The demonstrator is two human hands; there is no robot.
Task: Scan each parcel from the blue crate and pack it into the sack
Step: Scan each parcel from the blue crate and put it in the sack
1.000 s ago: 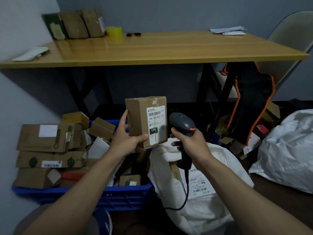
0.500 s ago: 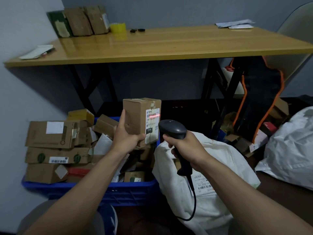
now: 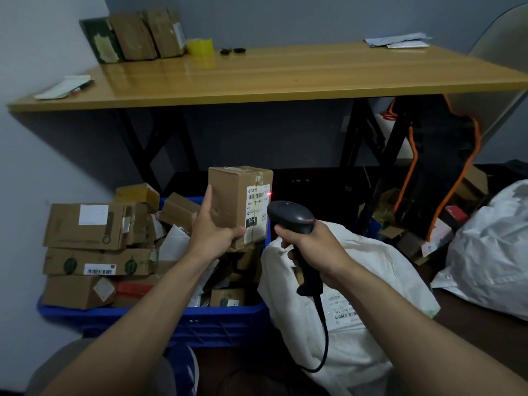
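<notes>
Nearest: the right hand (image 3: 311, 247), fingers wrapped round the grip of the black scanner (image 3: 291, 217). Its cable hangs down over the white sack (image 3: 371, 281), which sits just right of the blue crate (image 3: 200, 318).

Left hand (image 3: 213, 232): holds the parcel (image 3: 231, 201) low down, thumb across the near face, fingers up the left side. The parcel is in the air above the crate's right end, just beside the scanner's head.

Change: a second ago the white label (image 3: 257, 212) faced the camera squarely, with no beam on it. Half a second ago a red line lay across the barcode. Now the parcel is turned so the label face angles right, toward the scanner, and only a red spot (image 3: 269, 193) shows at the label's right edge.

Reading: the scan is likely being taken or just done. Cannot tell whether it registered. If it did, this parcel goes into the sack next.

Orientation: parcel upright, long axis vertical, taped end up, barcode at the label's top.

Beyond: many brown parcels remain heaped in the crate, so the task looks early. The table (image 3: 285, 78) stands behind.
</notes>
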